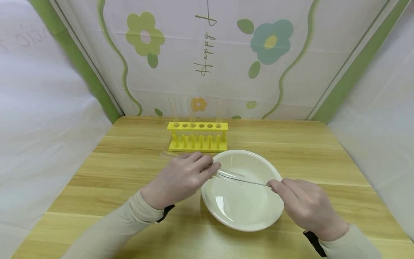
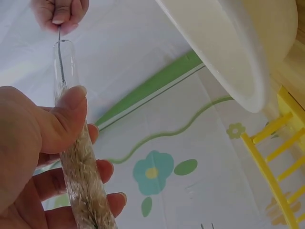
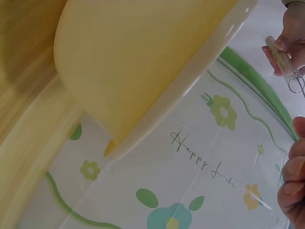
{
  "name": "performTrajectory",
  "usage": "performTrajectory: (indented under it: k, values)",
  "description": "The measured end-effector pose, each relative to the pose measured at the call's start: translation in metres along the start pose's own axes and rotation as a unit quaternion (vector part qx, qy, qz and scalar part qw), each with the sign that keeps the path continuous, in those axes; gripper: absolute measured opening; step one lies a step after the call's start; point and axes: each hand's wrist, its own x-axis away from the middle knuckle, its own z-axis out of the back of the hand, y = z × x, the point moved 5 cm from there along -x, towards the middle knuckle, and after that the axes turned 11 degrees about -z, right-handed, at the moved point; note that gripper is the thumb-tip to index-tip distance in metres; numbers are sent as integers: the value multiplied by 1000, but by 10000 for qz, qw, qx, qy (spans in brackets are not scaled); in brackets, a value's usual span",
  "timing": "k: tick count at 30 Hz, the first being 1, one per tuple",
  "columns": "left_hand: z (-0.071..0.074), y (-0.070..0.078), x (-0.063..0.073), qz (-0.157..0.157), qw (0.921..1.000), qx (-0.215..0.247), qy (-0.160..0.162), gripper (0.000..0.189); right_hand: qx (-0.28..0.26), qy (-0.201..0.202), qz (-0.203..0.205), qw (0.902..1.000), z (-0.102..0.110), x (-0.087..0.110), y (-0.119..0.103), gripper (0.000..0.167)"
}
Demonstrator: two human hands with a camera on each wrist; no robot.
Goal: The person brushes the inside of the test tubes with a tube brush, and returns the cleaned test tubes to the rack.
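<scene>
My left hand (image 1: 185, 176) grips a clear glass test tube (image 1: 230, 174) over the white basin (image 1: 240, 221), the tube's mouth toward the right. Inside the tube, in the left wrist view, the pale bristles of a test tube brush (image 2: 86, 174) fill the stretch under my fingers and below them. The brush's twisted wire handle (image 1: 253, 182) comes out of the mouth. At the wire's far end my right hand (image 1: 305, 203) pinches it between thumb and fingers, by the basin's right rim. Tube and brush slant slightly down to the right.
Behind the basin a yellow test tube rack (image 1: 198, 148) holds three upright glass tubes. The wooden table (image 1: 129, 151) has a flower-printed curtain (image 1: 226, 86) at its back edge and white sheets at both sides.
</scene>
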Motion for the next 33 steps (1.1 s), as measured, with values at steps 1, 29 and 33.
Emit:
performTrajectory:
  k: [1,29,33]
  values:
    - [-1,1,0,-6,10000,-24,9,24,27,-64,-39,10000,-1,0,0,26]
    - [-4,7,-14,-30,9993,-376,-2,31,-265,-1114,-1139,9869,-25,9,3,35]
    - [-6,7,-11,-13,9992,-404,-59,30,-416,-1576,-1449,9759,-29,15,8,37]
